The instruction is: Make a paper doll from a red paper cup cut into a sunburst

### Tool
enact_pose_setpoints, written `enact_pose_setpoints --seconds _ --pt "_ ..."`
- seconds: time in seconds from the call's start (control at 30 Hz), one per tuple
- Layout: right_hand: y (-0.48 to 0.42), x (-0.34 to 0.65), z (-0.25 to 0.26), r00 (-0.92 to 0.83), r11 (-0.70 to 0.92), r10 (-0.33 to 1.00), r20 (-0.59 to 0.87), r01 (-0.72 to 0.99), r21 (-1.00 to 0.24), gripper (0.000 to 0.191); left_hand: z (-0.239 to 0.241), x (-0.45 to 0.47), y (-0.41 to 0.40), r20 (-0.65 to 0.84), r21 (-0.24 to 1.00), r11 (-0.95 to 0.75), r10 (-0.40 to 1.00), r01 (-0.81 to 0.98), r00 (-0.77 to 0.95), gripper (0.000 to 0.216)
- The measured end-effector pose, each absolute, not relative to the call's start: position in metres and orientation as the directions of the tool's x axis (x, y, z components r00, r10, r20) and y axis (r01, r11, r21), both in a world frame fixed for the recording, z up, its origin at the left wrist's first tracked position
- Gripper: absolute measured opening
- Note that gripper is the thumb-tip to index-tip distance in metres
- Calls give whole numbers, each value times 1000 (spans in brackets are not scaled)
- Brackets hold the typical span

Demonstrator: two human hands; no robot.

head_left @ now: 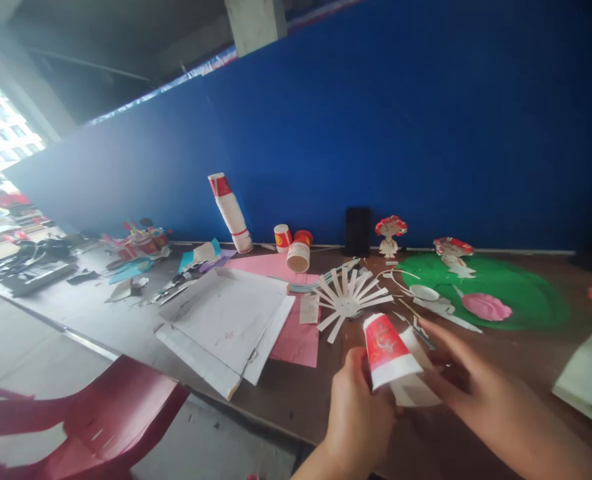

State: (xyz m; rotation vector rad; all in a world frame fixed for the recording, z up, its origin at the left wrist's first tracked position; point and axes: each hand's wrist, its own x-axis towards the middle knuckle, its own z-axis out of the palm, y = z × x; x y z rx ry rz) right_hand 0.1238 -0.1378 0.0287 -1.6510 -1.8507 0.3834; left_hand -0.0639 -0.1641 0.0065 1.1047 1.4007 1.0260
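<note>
Two bare hands work at the near edge of a brown table (286,393). The left hand (359,413) is closed around a red-and-white paper cup (389,350), grasping its lower wall near the white rim band. That cup is held just above the table at the 6 o'clock part of the view. It is tilted, with its long axis running from 11 o'clock to 5 o'clock. The narrow base points up and away at 11 and the wide mouth faces down toward the person at 5, so its inside is hidden. The right hand (481,393) comes in from 4 o'clock with fingers stretched long, tips just beside the cup and over a white paper scrap (416,393); I cannot tell whether it pinches the scrap.

Just beyond, at 12 o'clock of the cup, a cut cup fanned into white strips (349,303) lies beside pink paper (299,337). At 10 o'clock sit stacked white sheets (226,320). At 2 o'clock a green round sheet (516,293) carries a pink blob (486,307).

Farther back are a tipped cup (299,255), a small upright cup (283,237) and a tall leaning stack of cups (230,212), nested one in another, against a blue wall (426,120). Their contents do not show. A red chair (101,413) stands at 8 o'clock, off the table
</note>
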Motion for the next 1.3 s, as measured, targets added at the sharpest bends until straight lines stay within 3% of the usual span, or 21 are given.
enact_pose_setpoints --seconds 0.1,0.2,0.3,0.4,0.47,0.57,0.67,0.77,0.83,0.93,1.03,1.3 --pt "-130 115 11 -55 121 991 125 775 -620 59 12 -75 -166 -126 927 160 985 339 -121 34" --pt "-131 117 -7 -115 162 985 125 857 -489 45 13 -87 -168 -16 763 141 980 631 -200 36" --pt "-140 119 -13 -154 231 941 300 942 -241 44 3 -89 -172 43 584 127 982 802 -186 46" --pt "-149 114 -10 -289 346 811 509 938 -19 42 -10 -86 -174 214 454 96 953 886 -212 65" --pt "-153 108 -9 -404 449 753 519 893 43 41 -15 -86 -175 392 374 80 889 924 -236 82" --pt "-156 99 -12 -474 506 744 470 860 67 54 -18 -90 -175 641 240 26 747 970 -178 95" --pt "-155 97 -18 -493 506 737 462 856 106 63 -15 -95 -174 745 39 -65 667 997 14 73" --pt "-156 100 -21 -526 533 707 472 836 133 63 -15 -93 -176 685 -163 -177 687 970 241 43" --pt "-158 102 -21 -538 546 686 489 826 143 62 -22 -88 -177 615 -224 -219 724 950 312 36" --pt "-162 105 -18 -550 551 666 504 818 164 61 -41 -78 -177 544 -191 -199 793 961 273 35" --pt "-167 106 -16 -549 554 671 499 818 155 63 -64 -69 -176 485 -68 -179 854 981 189 36" --pt "-173 121 -24 -587 588 656 475 791 166 66 -85 -66 -178 444 143 -170 891 975 91 51"
